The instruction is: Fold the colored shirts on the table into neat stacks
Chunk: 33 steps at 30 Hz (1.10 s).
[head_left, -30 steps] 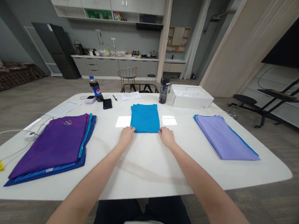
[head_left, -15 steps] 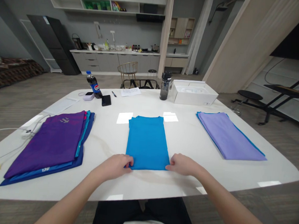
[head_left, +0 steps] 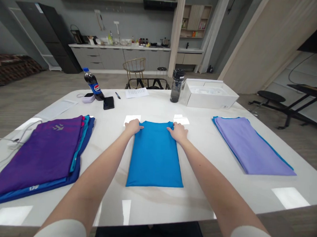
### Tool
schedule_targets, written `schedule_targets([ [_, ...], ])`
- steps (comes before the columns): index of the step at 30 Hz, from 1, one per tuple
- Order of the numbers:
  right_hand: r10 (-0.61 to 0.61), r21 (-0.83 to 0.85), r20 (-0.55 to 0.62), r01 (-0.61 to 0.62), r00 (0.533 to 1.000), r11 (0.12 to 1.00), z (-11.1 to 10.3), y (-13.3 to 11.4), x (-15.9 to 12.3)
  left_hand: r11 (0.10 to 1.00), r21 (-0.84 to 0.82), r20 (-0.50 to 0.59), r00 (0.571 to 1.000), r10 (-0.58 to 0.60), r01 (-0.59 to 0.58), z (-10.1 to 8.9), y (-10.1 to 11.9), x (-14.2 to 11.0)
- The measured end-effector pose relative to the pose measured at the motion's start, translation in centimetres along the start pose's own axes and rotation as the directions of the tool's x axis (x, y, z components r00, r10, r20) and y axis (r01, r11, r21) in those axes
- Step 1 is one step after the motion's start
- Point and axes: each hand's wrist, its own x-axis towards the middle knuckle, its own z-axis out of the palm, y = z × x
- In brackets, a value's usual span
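A folded teal-blue garment (head_left: 155, 156) lies flat in the middle of the white table (head_left: 153, 204), its long side running away from me. My left hand (head_left: 133, 126) rests on its far left corner, fingers curled onto the cloth edge. Over at the far right corner my right hand (head_left: 177, 132) does the same, fingers closed on the fabric. Both arms stretch out along the garment's two sides.
A stack of purple and blue garments (head_left: 40, 154) lies at the left, a lilac one (head_left: 250, 145) at the right. At the back stand a cola bottle (head_left: 93, 85), a phone (head_left: 108, 102), a dark tumbler (head_left: 177, 85) and a white box (head_left: 210, 96). A cable (head_left: 1, 141) trails off the left edge.
The teal garment was pulled toward me by its near edge. Both hands have since left that edge and reached to its far corners.
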Motion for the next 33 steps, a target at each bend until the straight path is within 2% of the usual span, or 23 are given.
schedule_targets([
  [5, -0.016, 0.034, 0.069, 0.014, 0.997, 0.999, 0.3, 0.7, 1.7, 1.000, -0.030, 0.115, 0.993, -0.001, 0.004, 0.0, -0.8, 3.1],
  [9, -0.032, 0.073, 0.048, 0.029, 0.998, 0.997, 0.6, 0.8, 2.0, 0.998, -0.047, 0.146, 0.988, 0.045, -0.038, -0.1, -0.5, 3.4],
  [12, -0.076, 0.112, -0.031, 0.079, 0.997, 0.991, 0.8, 1.3, 1.1, 0.998, -0.037, 0.059, 0.996, 0.061, -0.059, 0.0, 0.1, 1.2],
  [14, -0.105, 0.175, -0.082, 0.118, 0.991, 0.977, 0.7, 1.9, 0.0, 0.995, -0.011, -0.086, 0.991, 0.102, -0.104, 0.4, 0.4, -1.0],
  [16, -0.153, 0.231, -0.142, 0.183, 0.978, 0.956, 0.2, 2.5, -1.3, 0.986, 0.028, -0.244, 0.955, 0.168, -0.167, 0.8, 0.6, -3.2],
  [18, -0.217, 0.255, -0.207, 0.267, 0.954, 0.929, -0.6, 3.0, -2.8, 0.974, 0.062, -0.341, 0.912, 0.227, -0.219, 1.0, 0.7, -5.0],
  [22, -0.280, 0.258, -0.312, 0.365, 0.908, 0.895, -2.8, 3.8, -6.1, 0.946, 0.094, -0.388, 0.863, 0.323, -0.311, 0.0, 1.2, -7.6],
  [25, -0.248, 0.254, -0.377, 0.357, 0.892, 0.899, -4.7, 4.9, -9.1, 0.924, 0.106, -0.407, 0.832, 0.377, -0.368, -1.2, 2.4, -9.4],
  [28, -0.173, 0.259, -0.446, 0.312, 0.878, 0.914, -6.6, 7.0, -12.2, 0.888, 0.093, -0.425, 0.789, 0.444, -0.450, -2.0, 4.7, -11.1],
  [30, -0.121, 0.275, -0.498, 0.288, 0.859, 0.917, -7.7, 8.9, -14.3, 0.837, 0.088, -0.444, 0.731, 0.518, -0.540, -2.0, 6.8, -12.0],
  [33, -0.056, 0.301, -0.590, 0.283, 0.806, 0.911, -9.4, 12.7, -17.1, 0.728, 0.099, -0.479, 0.609, 0.632, -0.678, -1.6, 10.9, -13.1],
])
